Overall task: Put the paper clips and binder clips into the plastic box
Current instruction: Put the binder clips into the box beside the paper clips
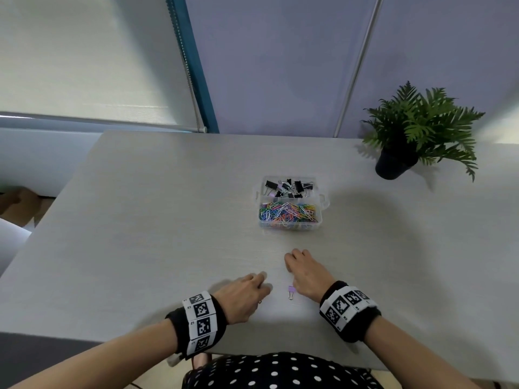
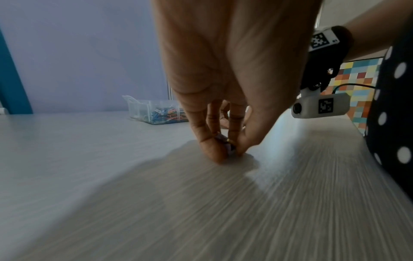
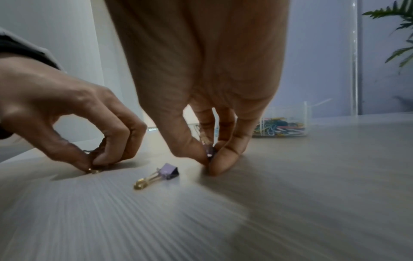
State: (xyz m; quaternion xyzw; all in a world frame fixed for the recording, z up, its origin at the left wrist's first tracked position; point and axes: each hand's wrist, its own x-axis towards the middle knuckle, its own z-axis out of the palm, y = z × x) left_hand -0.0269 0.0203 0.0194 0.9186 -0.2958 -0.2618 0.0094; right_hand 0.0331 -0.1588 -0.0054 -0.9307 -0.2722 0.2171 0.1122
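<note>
A small lilac binder clip with gold wire handles (image 1: 291, 291) lies loose on the pale wood-grain bench (image 1: 140, 220), near the front edge, between the two hands. The right hand (image 1: 304, 273) is just to its right, fingers pointing down, thumb and forefinger pinching a second lilac binder clip (image 3: 210, 151) against the bench top. The left hand (image 1: 243, 294) is just to the left of the loose clip, its fingertips closed on a third lilac and gold binder clip (image 2: 228, 145) that touches the surface.

Farther back, near the middle of the bench, stands the clear plastic box (image 1: 323, 202) with two compartments. The far compartment holds black binder clips (image 1: 290, 188); the near one is filled with multicoloured paper clips (image 1: 288, 213).

At the far right corner stands a green fern in a dark pot (image 1: 415, 133). Both wrists wear black bands with black-and-white square markers (image 1: 200, 321), and a dark garment with white dots (image 1: 280, 372) shows at the near edge.
</note>
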